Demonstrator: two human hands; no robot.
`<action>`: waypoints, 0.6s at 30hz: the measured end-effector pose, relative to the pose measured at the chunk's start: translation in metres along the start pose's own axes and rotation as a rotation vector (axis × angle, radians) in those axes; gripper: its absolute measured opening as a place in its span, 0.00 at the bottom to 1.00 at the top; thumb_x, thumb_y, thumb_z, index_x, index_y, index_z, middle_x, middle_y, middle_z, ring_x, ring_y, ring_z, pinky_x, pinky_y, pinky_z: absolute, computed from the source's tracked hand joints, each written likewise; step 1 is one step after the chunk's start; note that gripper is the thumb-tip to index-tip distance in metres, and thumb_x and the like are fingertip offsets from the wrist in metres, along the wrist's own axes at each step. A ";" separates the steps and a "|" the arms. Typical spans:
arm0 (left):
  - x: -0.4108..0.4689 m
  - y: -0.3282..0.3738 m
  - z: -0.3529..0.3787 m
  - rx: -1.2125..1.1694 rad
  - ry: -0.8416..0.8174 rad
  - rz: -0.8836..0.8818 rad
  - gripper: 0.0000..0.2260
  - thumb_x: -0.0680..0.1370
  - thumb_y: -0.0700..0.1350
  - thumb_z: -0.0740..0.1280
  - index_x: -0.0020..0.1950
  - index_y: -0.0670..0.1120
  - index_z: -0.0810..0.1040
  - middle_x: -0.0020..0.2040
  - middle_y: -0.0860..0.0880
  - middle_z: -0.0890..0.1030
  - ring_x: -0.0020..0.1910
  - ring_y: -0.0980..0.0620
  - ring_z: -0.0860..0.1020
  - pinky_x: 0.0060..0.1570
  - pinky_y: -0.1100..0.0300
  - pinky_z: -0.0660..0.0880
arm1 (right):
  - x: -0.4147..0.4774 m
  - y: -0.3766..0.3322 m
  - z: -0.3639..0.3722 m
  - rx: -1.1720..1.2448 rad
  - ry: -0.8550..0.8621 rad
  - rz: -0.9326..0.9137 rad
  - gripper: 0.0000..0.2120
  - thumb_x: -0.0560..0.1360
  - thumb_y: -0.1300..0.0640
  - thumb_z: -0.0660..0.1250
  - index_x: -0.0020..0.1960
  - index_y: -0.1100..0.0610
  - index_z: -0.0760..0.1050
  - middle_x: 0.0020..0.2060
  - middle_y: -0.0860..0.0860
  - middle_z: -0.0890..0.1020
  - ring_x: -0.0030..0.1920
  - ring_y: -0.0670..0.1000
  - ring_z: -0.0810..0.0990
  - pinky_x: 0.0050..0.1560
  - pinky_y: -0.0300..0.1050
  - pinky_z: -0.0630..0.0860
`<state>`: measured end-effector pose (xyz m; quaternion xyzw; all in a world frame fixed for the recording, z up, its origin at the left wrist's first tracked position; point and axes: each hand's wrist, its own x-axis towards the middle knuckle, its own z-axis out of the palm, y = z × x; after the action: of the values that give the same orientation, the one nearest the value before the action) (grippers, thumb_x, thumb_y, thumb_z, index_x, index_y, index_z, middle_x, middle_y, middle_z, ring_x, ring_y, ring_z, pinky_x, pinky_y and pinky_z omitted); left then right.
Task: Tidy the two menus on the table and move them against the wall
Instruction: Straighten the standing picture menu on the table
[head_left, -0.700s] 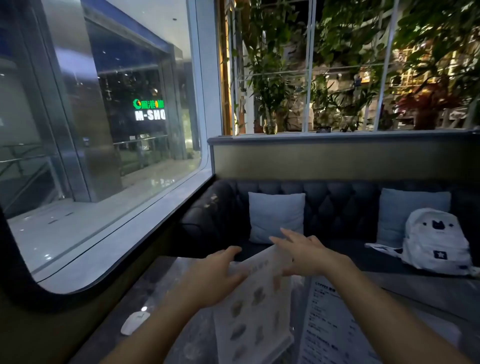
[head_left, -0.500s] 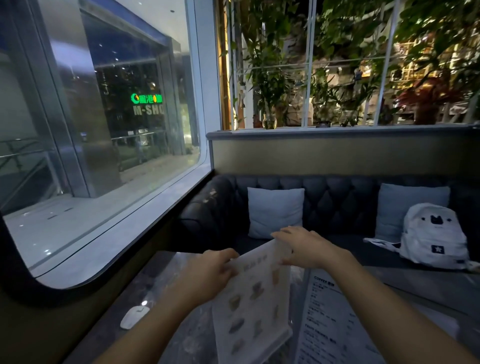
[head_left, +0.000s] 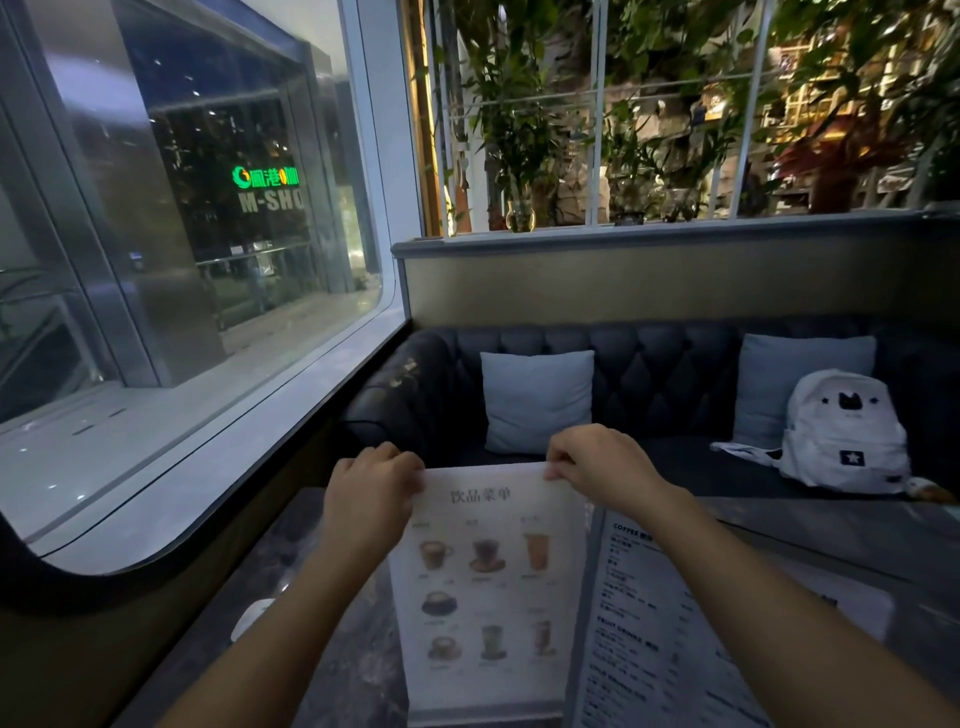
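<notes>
A white picture menu (head_left: 488, 587) with drink photos is held up, tilted towards me, above the dark marble table (head_left: 343, 665). My left hand (head_left: 371, 491) pinches its top left corner and my right hand (head_left: 597, 465) pinches its top right corner. A second menu (head_left: 649, 623), a text list headed "COFFEE", lies flat on the table just to the right, partly under my right forearm. The wall (head_left: 171, 587) below the big window runs along the table's left side.
A small white object (head_left: 249, 618) lies on the table near the left wall. Across the table stands a dark tufted sofa (head_left: 649, 369) with two pale cushions and a white backpack (head_left: 841, 431). A window with plants rises behind it.
Both hands have closed on the picture menu's top corners and raised it from a slanted position to face me squarely. The text menu has stayed flat.
</notes>
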<state>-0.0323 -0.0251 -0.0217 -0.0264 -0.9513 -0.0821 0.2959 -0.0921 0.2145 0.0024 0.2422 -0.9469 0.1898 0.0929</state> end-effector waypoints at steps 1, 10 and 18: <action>0.002 -0.001 0.001 0.002 -0.002 -0.009 0.06 0.74 0.41 0.64 0.48 0.47 0.79 0.43 0.46 0.79 0.45 0.44 0.76 0.46 0.51 0.67 | 0.000 0.000 0.000 0.008 0.005 -0.004 0.06 0.74 0.56 0.62 0.41 0.55 0.77 0.37 0.45 0.79 0.39 0.49 0.76 0.38 0.43 0.69; 0.016 -0.018 -0.002 0.040 0.017 -0.004 0.05 0.74 0.40 0.66 0.45 0.47 0.81 0.40 0.47 0.81 0.43 0.45 0.76 0.48 0.53 0.63 | 0.000 -0.008 0.011 -0.007 0.070 -0.087 0.08 0.74 0.52 0.63 0.43 0.55 0.77 0.45 0.51 0.82 0.45 0.51 0.78 0.41 0.44 0.70; 0.022 -0.045 -0.010 0.065 0.008 -0.010 0.07 0.74 0.39 0.65 0.45 0.46 0.82 0.41 0.45 0.83 0.42 0.43 0.78 0.50 0.50 0.67 | 0.009 -0.030 0.028 0.050 0.119 -0.129 0.09 0.74 0.52 0.63 0.44 0.57 0.77 0.45 0.52 0.81 0.45 0.52 0.77 0.43 0.47 0.71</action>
<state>-0.0492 -0.0712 -0.0079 -0.0116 -0.9524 -0.0529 0.2999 -0.0876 0.1746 -0.0112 0.2933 -0.9171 0.2212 0.1548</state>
